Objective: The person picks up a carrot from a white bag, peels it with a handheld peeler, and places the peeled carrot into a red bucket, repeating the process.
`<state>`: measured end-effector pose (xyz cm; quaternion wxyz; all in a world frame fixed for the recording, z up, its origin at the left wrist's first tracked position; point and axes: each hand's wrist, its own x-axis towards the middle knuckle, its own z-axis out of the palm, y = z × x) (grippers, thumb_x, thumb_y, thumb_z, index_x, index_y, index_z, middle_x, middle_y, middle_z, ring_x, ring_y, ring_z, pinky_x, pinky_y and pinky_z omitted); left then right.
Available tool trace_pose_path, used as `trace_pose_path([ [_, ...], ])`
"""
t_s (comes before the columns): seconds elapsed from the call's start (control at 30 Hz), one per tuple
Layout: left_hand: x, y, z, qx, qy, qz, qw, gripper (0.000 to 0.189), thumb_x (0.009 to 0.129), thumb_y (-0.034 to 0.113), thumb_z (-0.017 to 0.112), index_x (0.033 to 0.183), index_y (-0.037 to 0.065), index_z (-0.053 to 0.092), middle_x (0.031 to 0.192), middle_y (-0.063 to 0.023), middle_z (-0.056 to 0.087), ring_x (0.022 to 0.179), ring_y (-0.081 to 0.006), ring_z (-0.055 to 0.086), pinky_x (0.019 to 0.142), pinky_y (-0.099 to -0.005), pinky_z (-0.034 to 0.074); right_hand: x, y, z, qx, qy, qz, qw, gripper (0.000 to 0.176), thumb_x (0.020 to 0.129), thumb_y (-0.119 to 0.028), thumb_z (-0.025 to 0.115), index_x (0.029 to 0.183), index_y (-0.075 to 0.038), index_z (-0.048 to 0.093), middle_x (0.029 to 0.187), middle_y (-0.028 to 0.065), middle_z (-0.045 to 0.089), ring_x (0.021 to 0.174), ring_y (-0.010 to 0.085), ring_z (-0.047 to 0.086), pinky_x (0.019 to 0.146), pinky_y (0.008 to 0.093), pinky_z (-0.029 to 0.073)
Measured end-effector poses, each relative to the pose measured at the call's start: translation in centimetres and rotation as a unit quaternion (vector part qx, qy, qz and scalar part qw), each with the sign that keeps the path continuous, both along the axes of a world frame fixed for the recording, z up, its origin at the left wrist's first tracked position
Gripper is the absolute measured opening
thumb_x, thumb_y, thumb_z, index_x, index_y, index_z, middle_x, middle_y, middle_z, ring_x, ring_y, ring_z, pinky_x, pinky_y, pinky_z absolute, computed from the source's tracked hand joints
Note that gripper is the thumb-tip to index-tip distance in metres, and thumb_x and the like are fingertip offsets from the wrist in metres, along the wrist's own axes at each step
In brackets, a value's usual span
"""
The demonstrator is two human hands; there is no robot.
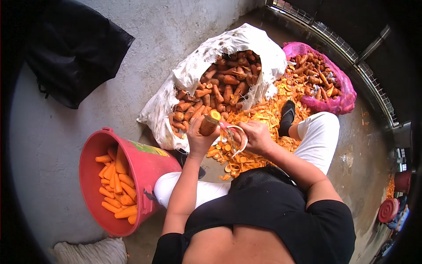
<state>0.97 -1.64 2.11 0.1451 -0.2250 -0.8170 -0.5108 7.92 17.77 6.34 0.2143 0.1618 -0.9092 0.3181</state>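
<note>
My left hand [198,140] is wrapped round a thick unpeeled carrot [208,126], its cut orange end facing up and away from me. Fingers closed, my right hand [256,137] grips a peeler [241,140] with a pale pink, curved frame. The peeler's head is close beside the carrot's cut end. Just beyond both hands lies an open white sack [160,108] of unpeeled carrots [228,83]. Orange peelings [252,152] and cut-off ends are heaped on the floor below my right hand.
A red bucket [165,165] of peeled carrots [118,187] leans at my left. A pink bag [347,94] of carrot pieces lies at the far right, near my foot [287,116]. Black cloth [79,50] hangs on the grey wall. Another sack [92,251] sits at bottom left.
</note>
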Motion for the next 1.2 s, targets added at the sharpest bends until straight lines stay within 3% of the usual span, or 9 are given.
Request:
trace_pose_path([
  [0.37,0.1,-0.1,0.7,0.003,0.007,0.013,1.0,0.036,0.062,0.013,0.075,0.093,0.001,0.061,0.089,-0.0132,0.062,0.083,-0.0314,0.059,0.076,-0.0391,0.049,0.2,0.0,0.0,0.0,-0.008,0.002,1.0,0.015,0.077,-0.021,0.069,0.078,-0.009,0.061,0.058,0.0096,0.053,0.053,0.027,0.055,0.048,0.0378,0.043],
  [0.67,0.3,-0.1,0.8,0.018,0.048,0.011,0.999,0.038,0.063,0.012,0.075,0.096,0.002,0.061,0.089,-0.0134,0.062,0.084,-0.0309,0.058,0.076,-0.0386,0.049,-1.1,1.2,-2.3,0.047,-0.092,-0.014,0.995,0.032,0.085,-0.042,0.061,0.082,-0.011,0.062,0.061,0.0136,0.059,0.055,0.0323,0.059,0.051,0.0423,0.046],
  [0.73,0.9,0.0,1.6,0.046,0.027,-0.013,0.999,0.038,0.063,0.011,0.074,0.097,0.003,0.061,0.09,-0.0133,0.061,0.084,-0.0305,0.058,0.076,-0.038,0.048,-3.4,3.3,-5.2,0.009,-0.364,-0.154,0.918,0.043,0.087,-0.054,0.052,0.111,-0.02,0.064,0.073,0.0162,0.065,0.061,0.0307,0.063,0.056,0.0421,0.048],
  [0.8,1.5,-0.1,1.4,0.102,-0.006,0.002,0.995,0.04,0.065,0.012,0.075,0.102,0.004,0.061,0.092,-0.0084,0.06,0.084,-0.0226,0.059,0.075,-0.0336,0.047,-2.2,8.1,-9.5,0.044,-0.281,-0.153,0.946,0.046,0.088,-0.055,0.051,0.108,-0.015,0.066,0.078,0.0187,0.065,0.069,0.0335,0.064,0.06,0.0434,0.048],
  [0.83,1.2,-0.2,1.5,0.122,-0.03,-0.004,0.992,0.043,0.066,0.013,0.075,0.106,0.004,0.061,0.092,-0.0075,0.06,0.084,-0.0207,0.059,0.076,-0.0323,0.047,-1.8,10.6,-13.7,0.035,-0.333,-0.246,0.909,0.048,0.087,-0.053,0.052,0.103,-0.01,0.067,0.079,0.0202,0.065,0.071,0.0364,0.064,0.063,0.0455,0.048],
  [0.9,1.2,-0.9,0.3,0.138,-0.085,-0.012,0.987,0.047,0.068,0.014,0.075,0.112,0.004,0.06,0.094,-0.007,0.06,0.085,-0.0182,0.059,0.076,-0.0305,0.047,0.0,11.8,-14.6,0.025,-0.31,-0.305,0.9,0.05,0.087,-0.051,0.052,0.098,-0.004,0.066,0.08,0.0218,0.065,0.078,0.0391,0.063,0.07,0.048,0.047],
  [0.97,0.7,-1.5,-0.2,0.142,-0.117,-0.027,0.983,0.049,0.073,0.015,0.074,0.117,0.002,0.057,0.095,-0.0046,0.06,0.083,-0.0148,0.059,0.076,-0.0283,0.047,-0.3,11.0,-13.1,-0.011,-0.31,-0.293,0.904,0.044,0.088,-0.049,0.05,0.099,-0.009,0.066,0.082,0.022,0.064,0.08,0.0401,0.061,0.07,0.0481,0.047],
  [1.1,0.7,-0.9,1.1,0.248,-0.212,-0.094,0.941,0.053,0.081,0.028,0.071,0.124,0.005,0.051,0.091,0.0008,0.056,0.08,-0.0106,0.057,0.074,-0.0255,0.047,-1.2,8.6,-10.7,-0.028,-0.315,-0.256,0.914,0.037,0.087,-0.04,0.056,0.107,-0.01,0.062,0.085,0.0215,0.064,0.082,0.0396,0.061,0.068,0.0456,0.047],
  [1.2,-0.1,0.2,-0.5,0.512,-0.368,-0.103,0.769,0.053,0.086,0.039,0.065,0.126,0.007,0.049,0.087,0.0001,0.056,0.077,-0.0117,0.057,0.072,-0.0264,0.048,-1.4,8.7,-13.0,-0.01,-0.335,-0.256,0.907,0.039,0.087,-0.042,0.056,0.105,-0.009,0.062,0.084,0.0203,0.064,0.079,0.0378,0.061,0.067,0.0439,0.047],
])
